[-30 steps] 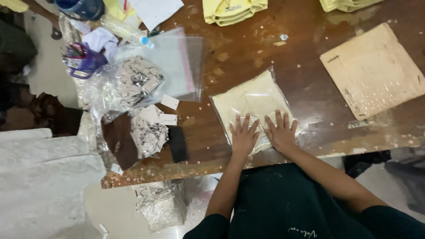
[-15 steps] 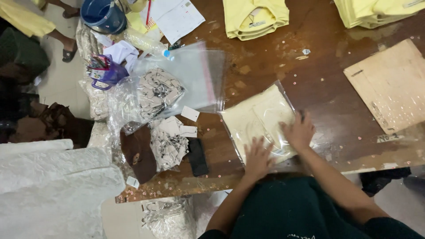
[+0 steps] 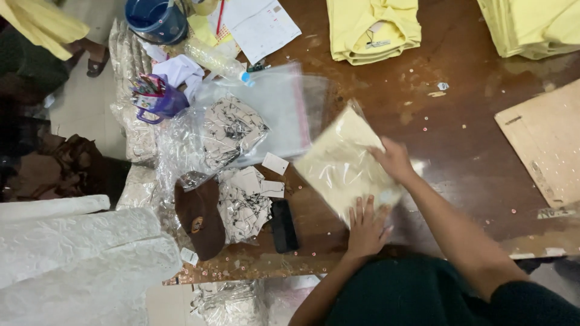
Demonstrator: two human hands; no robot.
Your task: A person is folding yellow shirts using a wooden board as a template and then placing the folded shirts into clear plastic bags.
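While both palms lie flat with fingers spread, the left hand [image 3: 365, 226] presses the near edge of a cream garment in a clear bag [image 3: 344, 163] and the right hand [image 3: 396, 160] its far side, on the brown table [image 3: 459, 121] beside a black phone [image 3: 283, 226].

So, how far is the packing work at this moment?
Done: one folded pale yellow garment already sits inside its clear bag. In hand: the left hand and right hand lie flat on it. Left: folded yellow shirts wait unbagged at the far edge of the table, beside empty clear bags.
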